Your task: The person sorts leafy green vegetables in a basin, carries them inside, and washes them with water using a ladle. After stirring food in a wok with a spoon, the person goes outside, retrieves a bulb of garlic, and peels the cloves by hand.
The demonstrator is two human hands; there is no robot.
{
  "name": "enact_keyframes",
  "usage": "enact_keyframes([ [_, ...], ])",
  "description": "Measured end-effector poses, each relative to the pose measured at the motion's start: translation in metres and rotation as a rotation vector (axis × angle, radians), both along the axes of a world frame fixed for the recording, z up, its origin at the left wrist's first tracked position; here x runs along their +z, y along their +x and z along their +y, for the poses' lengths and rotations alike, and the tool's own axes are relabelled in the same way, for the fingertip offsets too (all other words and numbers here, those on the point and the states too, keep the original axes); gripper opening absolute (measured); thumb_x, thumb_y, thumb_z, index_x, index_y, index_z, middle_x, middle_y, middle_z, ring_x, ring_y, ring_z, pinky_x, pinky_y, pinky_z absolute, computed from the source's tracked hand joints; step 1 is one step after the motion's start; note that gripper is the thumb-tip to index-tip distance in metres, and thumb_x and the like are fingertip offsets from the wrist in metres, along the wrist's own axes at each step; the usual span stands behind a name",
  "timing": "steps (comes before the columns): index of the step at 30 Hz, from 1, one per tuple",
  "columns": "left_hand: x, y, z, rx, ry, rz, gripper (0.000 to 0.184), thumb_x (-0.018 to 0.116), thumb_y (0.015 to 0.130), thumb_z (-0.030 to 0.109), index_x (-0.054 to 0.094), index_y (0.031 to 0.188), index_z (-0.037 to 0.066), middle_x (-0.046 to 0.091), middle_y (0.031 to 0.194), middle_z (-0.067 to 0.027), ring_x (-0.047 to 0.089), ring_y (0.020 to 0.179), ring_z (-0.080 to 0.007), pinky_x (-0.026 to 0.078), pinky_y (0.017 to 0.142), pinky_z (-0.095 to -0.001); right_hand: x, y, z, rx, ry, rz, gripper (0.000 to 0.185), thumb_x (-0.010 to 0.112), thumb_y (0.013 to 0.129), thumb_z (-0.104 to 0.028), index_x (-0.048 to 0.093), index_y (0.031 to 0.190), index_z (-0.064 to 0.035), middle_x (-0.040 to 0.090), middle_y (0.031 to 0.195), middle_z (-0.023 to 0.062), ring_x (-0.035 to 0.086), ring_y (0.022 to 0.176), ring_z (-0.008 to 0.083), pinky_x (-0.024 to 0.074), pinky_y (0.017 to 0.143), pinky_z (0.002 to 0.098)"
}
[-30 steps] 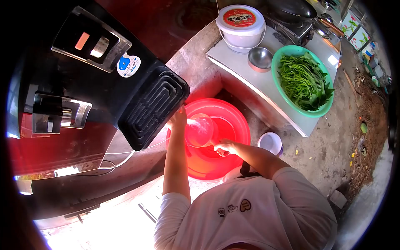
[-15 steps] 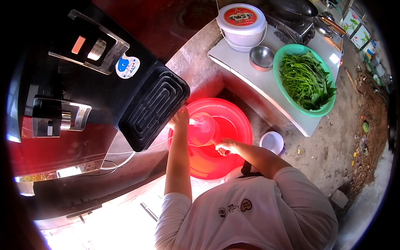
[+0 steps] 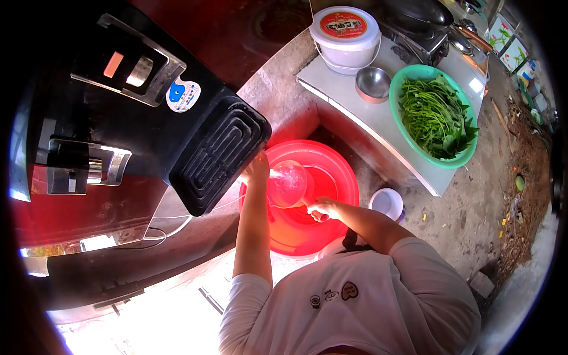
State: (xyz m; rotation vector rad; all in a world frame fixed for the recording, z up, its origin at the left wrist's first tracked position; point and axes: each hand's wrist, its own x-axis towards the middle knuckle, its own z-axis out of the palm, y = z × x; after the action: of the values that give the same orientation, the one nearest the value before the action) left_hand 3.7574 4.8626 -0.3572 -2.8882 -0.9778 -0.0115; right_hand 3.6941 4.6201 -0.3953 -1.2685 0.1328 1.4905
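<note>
My right hand (image 3: pixel 323 209) is closed round the handle of a red ladle (image 3: pixel 288 184), whose round bowl hangs over a large red basin (image 3: pixel 340 171). Water seems to be in the ladle and the basin. My left hand (image 3: pixel 255 168) is at the left rim of the basin, beside the lower corner of a black ribbed tray (image 3: pixel 220 155). Its fingers are mostly hidden by the tray edge and glare, so what they touch cannot be made out.
A grey counter (image 3: pixel 384 145) at the upper right bears a lidded white bucket (image 3: pixel 346 53), a metal bowl (image 3: pixel 373 84) and a green basin (image 3: pixel 397 121) of leafy greens (image 3: pixel 435 115). A white container (image 3: pixel 386 204) stands on the floor; a black appliance (image 3: pixel 142 127) is at the left.
The whole view has shifted very slightly. Both hands, the ladle and the basin keep the same places relative to each other.
</note>
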Motion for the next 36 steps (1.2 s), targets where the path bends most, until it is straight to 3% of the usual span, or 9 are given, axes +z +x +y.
enact_keyframes([
  [3,0.001,0.0,0.0,-0.033,0.009,-0.037,0.067,0.028,0.08,0.057,0.044,0.106,-0.003,0.058,0.095,-0.0219,0.055,0.093,-0.0332,0.041,0.081,-0.0421,0.001,0.0,-0.001,-0.008,-0.008,-0.012,0.011,0.059,0.068,-0.014,0.052,0.073,-0.0068,0.052,0.059,0.0042,0.053,0.052,0.0154,0.041,0.043,0.0275],
  [4,0.007,0.0,-0.004,0.008,-0.1,-0.058,0.056,0.036,0.08,0.049,0.042,0.114,0.005,0.044,0.113,-0.0187,0.041,0.107,-0.0336,0.031,0.09,-0.0433,0.002,0.0,-0.001,-0.019,-0.011,-0.012,0.011,0.059,0.068,-0.014,0.052,0.073,-0.0067,0.052,0.058,0.0042,0.053,0.053,0.0155,0.0411,0.043,0.0276],
  [6,0.013,0.0,-0.008,0.05,-0.209,-0.079,0.052,0.043,0.08,0.04,0.04,0.123,0.012,0.031,0.131,-0.0155,0.028,0.121,-0.0339,0.021,0.099,-0.0446,0.003,0.002,-0.001,-0.011,-0.004,-0.02,0.011,0.059,0.068,-0.014,0.052,0.072,-0.0067,0.052,0.058,0.0041,0.053,0.053,0.0154,0.0411,0.043,0.0277],
  [15,0.021,-0.002,-0.014,0.02,-0.253,-0.088,0.052,0.036,0.083,0.041,0.036,0.126,0.013,0.028,0.133,-0.015,0.025,0.122,-0.0335,0.019,0.1,-0.0447,0.003,0.001,0.0,-0.002,0.008,-0.025,0.01,0.058,0.068,-0.014,0.052,0.072,-0.0072,0.052,0.058,0.0038,0.053,0.053,0.0148,0.0414,0.044,0.0278],
  [16,0.015,-0.002,-0.01,-0.026,-0.159,-0.119,0.057,0.032,0.081,0.049,0.038,0.117,0.005,0.043,0.114,-0.0181,0.04,0.108,-0.0331,0.029,0.091,-0.0434,0.004,0.001,0.0,-0.001,-0.007,-0.018,0.01,0.058,0.068,-0.014,0.052,0.071,-0.0073,0.052,0.058,0.0037,0.054,0.053,0.0148,0.0415,0.044,0.0277],
  [18,0.004,-0.002,-0.004,-0.071,-0.063,-0.152,0.068,0.029,0.079,0.057,0.04,0.108,-0.003,0.057,0.096,-0.0212,0.055,0.094,-0.0327,0.04,0.081,-0.0421,0.009,0.001,0.0,-0.003,-0.013,-0.027,0.01,0.058,0.068,-0.014,0.052,0.071,-0.0073,0.052,0.058,0.0037,0.053,0.053,0.0147,0.0416,0.044,0.0276],
  [22,0.004,-0.002,-0.004,-0.052,-0.077,-0.146,0.067,0.029,0.079,0.056,0.04,0.108,-0.004,0.056,0.098,-0.021,0.053,0.097,-0.0322,0.038,0.083,-0.042,0.007,0.001,-0.001,0.022,0.002,-0.054,0.011,0.057,0.067,-0.016,0.055,0.07,-0.0063,0.053,0.06,0.0046,0.054,0.054,0.016,0.0419,0.049,0.031],
  [36,0.005,-0.001,-0.009,0.034,-0.14,-0.114,0.064,0.03,0.08,0.053,0.039,0.11,-0.003,0.054,0.104,-0.0198,0.05,0.102,-0.0318,0.034,0.085,-0.0451,0.006,0.002,-0.002,0.008,-0.009,-0.052,0.011,0.058,0.067,-0.016,0.055,0.072,-0.0063,0.054,0.06,0.0046,0.054,0.055,0.0158,0.0418,0.049,0.03],
])
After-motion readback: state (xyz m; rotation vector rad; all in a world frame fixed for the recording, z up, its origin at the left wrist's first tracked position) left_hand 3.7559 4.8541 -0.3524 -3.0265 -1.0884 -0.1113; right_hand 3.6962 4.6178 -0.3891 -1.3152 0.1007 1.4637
